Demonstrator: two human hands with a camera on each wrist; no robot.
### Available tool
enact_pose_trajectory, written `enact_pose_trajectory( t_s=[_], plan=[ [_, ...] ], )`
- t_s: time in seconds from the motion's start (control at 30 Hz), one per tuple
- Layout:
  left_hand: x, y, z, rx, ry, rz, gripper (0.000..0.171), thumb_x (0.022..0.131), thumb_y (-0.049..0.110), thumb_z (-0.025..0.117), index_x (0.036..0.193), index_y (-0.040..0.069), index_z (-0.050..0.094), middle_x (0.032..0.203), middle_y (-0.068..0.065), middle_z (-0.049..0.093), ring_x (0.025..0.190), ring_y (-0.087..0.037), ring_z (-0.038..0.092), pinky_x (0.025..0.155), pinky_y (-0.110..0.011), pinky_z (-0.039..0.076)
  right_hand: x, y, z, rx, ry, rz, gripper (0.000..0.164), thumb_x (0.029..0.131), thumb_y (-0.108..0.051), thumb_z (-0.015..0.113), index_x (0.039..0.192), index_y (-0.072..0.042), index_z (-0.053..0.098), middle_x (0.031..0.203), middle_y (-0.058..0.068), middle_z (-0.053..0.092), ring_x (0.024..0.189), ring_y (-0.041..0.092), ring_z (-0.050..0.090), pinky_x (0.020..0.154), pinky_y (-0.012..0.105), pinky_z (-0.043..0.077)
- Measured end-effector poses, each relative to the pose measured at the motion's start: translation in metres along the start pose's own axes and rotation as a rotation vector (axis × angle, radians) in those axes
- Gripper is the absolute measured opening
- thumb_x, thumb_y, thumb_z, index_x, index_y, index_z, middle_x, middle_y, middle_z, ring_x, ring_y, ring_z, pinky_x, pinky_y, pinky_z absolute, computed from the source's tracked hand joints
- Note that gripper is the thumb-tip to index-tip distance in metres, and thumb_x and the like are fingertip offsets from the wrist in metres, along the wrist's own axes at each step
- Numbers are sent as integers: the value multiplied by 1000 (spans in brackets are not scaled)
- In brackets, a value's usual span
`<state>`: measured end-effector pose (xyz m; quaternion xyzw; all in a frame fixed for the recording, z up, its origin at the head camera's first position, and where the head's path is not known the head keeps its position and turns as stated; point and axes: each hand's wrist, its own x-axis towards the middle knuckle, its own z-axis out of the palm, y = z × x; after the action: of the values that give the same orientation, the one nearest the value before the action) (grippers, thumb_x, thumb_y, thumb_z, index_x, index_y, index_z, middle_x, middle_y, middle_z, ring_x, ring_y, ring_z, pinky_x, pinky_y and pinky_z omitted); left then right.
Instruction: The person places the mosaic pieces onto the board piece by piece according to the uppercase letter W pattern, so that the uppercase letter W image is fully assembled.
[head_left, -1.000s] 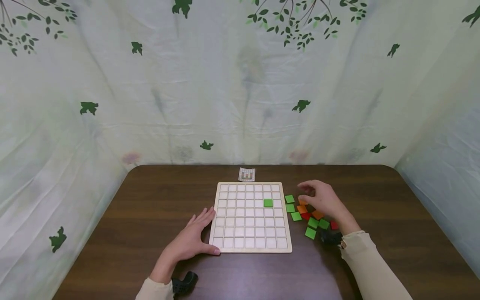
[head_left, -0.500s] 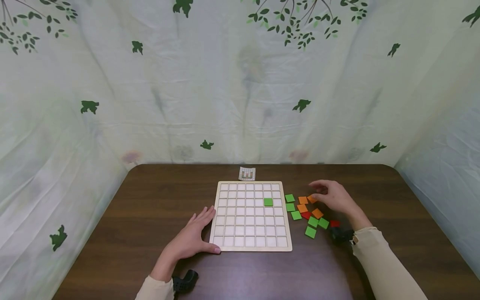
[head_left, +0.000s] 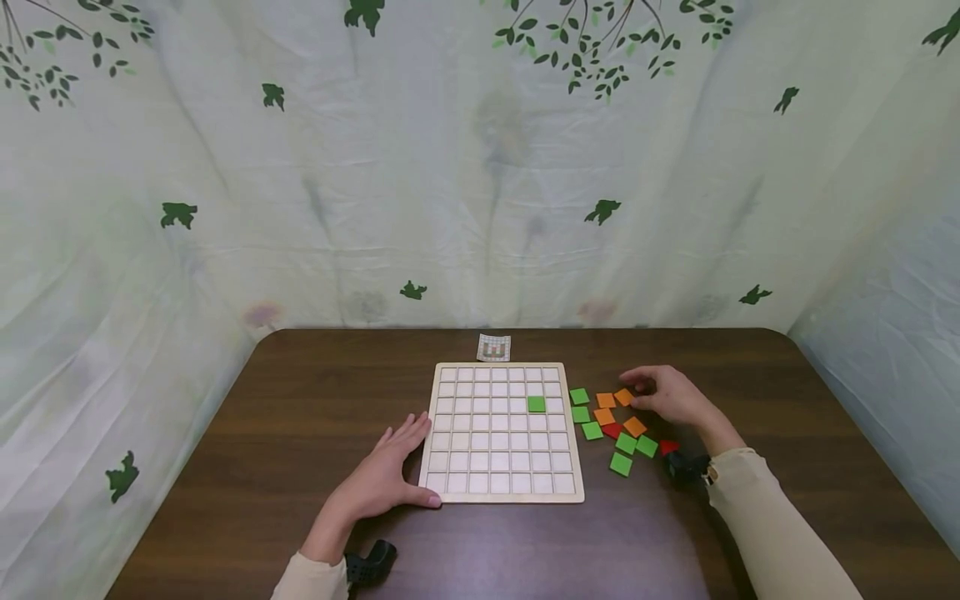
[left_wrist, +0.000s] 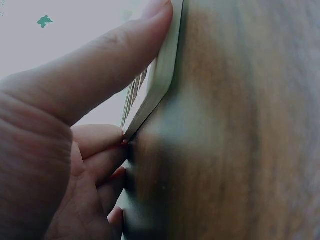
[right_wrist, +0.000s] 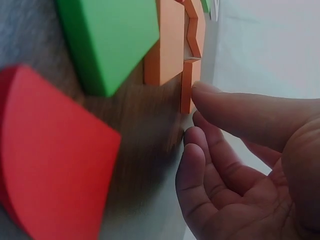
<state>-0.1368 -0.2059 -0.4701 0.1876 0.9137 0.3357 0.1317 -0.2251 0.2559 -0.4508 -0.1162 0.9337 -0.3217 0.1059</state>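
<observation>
On the left, the left hand (head_left: 378,477) is bracing the gridded board (head_left: 480,442) on the worktop (head_left: 337,400), its thumb resting at the near corner and its extended fingers lying along the left edge; it is touching without clutching, and is keeping the same place as a second ago. The board is lying flat, with a printed card (head_left: 494,347) (its pattern is showing too small to read) resting just beyond the far edge. One green tile (head_left: 536,404) is sitting in the grid toward the far right, unchanged. Right of the board, loose green tiles (head_left: 581,414), orange tiles (head_left: 604,417) and red tiles (head_left: 669,447) are lying scattered. Farthest right, the right hand (head_left: 673,396) is now standing farther from the board, no longer covering part of one orange tile. Its loosely bent fingers are flanking another, the thumb just at its edge; whether it is touching I cannot tell, but no grip is showing. In my judgement, the work is progressing among the loose tiles, while the board is gaining nothing.
</observation>
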Motion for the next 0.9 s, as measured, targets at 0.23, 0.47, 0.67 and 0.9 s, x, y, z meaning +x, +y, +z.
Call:
enact_pose_trajectory(
  t_s=[0.23, 0.47, 0.67, 0.9],
  plan=[
    [0, 0, 0, -1, -2, 0, 118, 70, 46, 90, 158, 1, 27, 165, -14, 21, 153, -32, 10, 122, -57, 5, 0, 0, 0, -22, -23, -6, 36, 90, 1, 71, 126, 1, 68, 121, 20, 65, 103, 33, 58, 93, 53, 51],
    [0, 1, -1, -14, -2, -10, 117, 70, 45, 91, 158, 1, 27, 165, -13, 21, 154, -32, 10, 122, -57, 4, 1, -1, -1, -64, -33, 0, 31, 90, 1, 71, 121, 0, 71, 116, 19, 65, 100, 33, 58, 91, 53, 52],
    [-1, 2, -2, -12, 2, -6, 117, 70, 45, 91, 158, 1, 27, 165, -13, 21, 154, -32, 10, 122, -57, 4, 3, 0, 0, -94, -26, 22, 28, 91, -3, 71, 119, -1, 71, 112, 16, 66, 98, 31, 58, 90, 52, 53],
    [-2, 2, -2, -19, -3, -18, 117, 70, 44, 91, 158, 2, 25, 165, -13, 20, 154, -32, 9, 122, -57, 3, 0, 0, 0, -92, -24, 12, 27, 93, -5, 71, 119, 1, 70, 110, 16, 66, 97, 31, 59, 90, 52, 53]
  ],
)
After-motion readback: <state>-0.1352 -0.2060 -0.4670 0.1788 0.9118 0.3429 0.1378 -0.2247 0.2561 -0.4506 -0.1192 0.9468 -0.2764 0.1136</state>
